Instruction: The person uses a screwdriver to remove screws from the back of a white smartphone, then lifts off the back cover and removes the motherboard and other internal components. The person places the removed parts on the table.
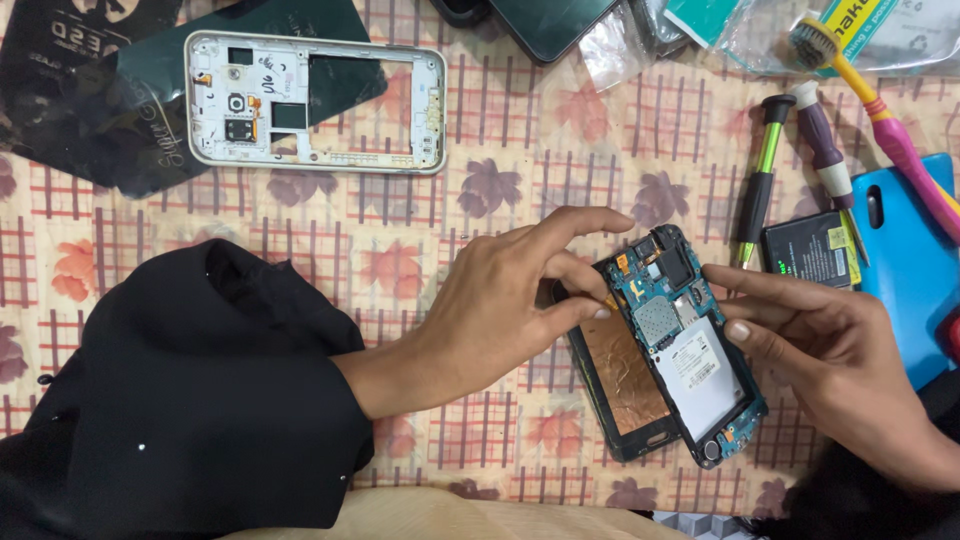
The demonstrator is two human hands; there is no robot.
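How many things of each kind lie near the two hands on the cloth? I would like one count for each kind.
Opened phone with circuit board: 1
White phone frame: 1
Screwdrivers: 2
Toothbrush: 1
Loose battery: 1
Blue cover: 1
Total: 7

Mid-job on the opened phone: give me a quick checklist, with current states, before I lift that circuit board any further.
1. Left hand on the circuit board left edge: ok.
2. Right hand steadying the board's right side: ok.
3. Board free of the screen assembly: cannot tell; it sits skewed over it.
4. Any cables or screws under the board released: cannot tell.
5. Screwdrivers within reach: ok.
6. White middle frame and battery set aside: ok.
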